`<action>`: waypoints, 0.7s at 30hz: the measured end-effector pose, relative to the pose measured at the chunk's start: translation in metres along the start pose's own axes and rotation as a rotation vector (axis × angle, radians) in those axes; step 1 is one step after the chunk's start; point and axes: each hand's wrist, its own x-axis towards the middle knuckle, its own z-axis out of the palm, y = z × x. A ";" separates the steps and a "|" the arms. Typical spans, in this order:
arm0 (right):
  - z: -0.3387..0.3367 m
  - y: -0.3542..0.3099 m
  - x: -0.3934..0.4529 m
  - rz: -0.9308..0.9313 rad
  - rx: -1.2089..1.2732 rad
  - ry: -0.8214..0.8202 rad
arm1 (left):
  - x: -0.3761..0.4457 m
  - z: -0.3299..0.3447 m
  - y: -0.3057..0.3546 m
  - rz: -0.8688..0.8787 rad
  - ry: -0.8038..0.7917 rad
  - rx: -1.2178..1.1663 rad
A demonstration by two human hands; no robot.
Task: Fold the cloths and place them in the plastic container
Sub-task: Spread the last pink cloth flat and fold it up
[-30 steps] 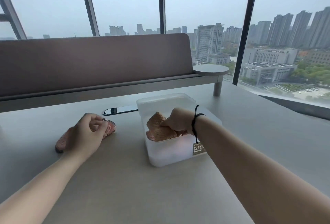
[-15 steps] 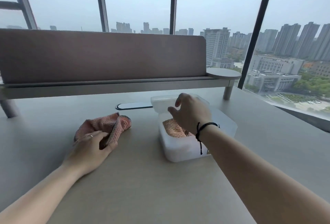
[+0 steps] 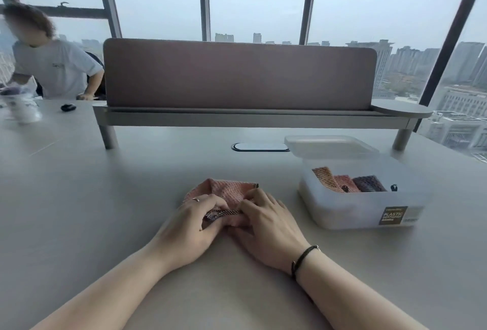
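Pinching the striped near hem of a pink waffle-knit cloth (image 3: pixel 226 192), the left hand (image 3: pixel 192 227) and right hand (image 3: pixel 266 224) sit side by side on the pale grey table (image 3: pixel 105 224), fingers curled on the fabric. To the right stands a translucent plastic container (image 3: pixel 350 211) holding three folded cloths (image 3: pixel 347 183). Behind it lies a clear lid (image 3: pixel 326 145), then a mauve desk partition (image 3: pixel 237 76).

On the grey table (image 3: pixel 79 211) the left hand (image 3: pixel 191 227) and right hand (image 3: pixel 266 224) pinch the near edge of a pink cloth (image 3: pixel 224 190) lying flat. To the right stands the open plastic container (image 3: pixel 361 211), holding an orange, a pink and a dark folded cloth side by side. Its lid (image 3: pixel 329 145) leans behind it
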 end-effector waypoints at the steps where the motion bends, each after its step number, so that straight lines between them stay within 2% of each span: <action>1: 0.000 0.004 -0.001 -0.011 0.004 0.026 | 0.002 0.001 0.000 0.016 0.003 -0.007; 6: -0.012 0.025 -0.005 -0.073 0.032 0.033 | 0.007 0.004 0.008 0.146 0.038 0.014; 9: -0.015 0.035 -0.005 -0.083 -0.014 0.065 | 0.011 -0.001 0.006 0.188 0.152 -0.010; 13: -0.017 0.031 -0.006 -0.044 0.068 0.160 | 0.012 -0.007 0.005 0.029 0.287 -0.151; 16: -0.024 0.024 -0.007 0.029 0.172 0.296 | 0.014 -0.012 0.005 -0.100 0.304 -0.364; 21: -0.031 0.024 -0.010 0.099 0.157 0.435 | 0.017 -0.022 0.006 -0.160 0.272 -0.721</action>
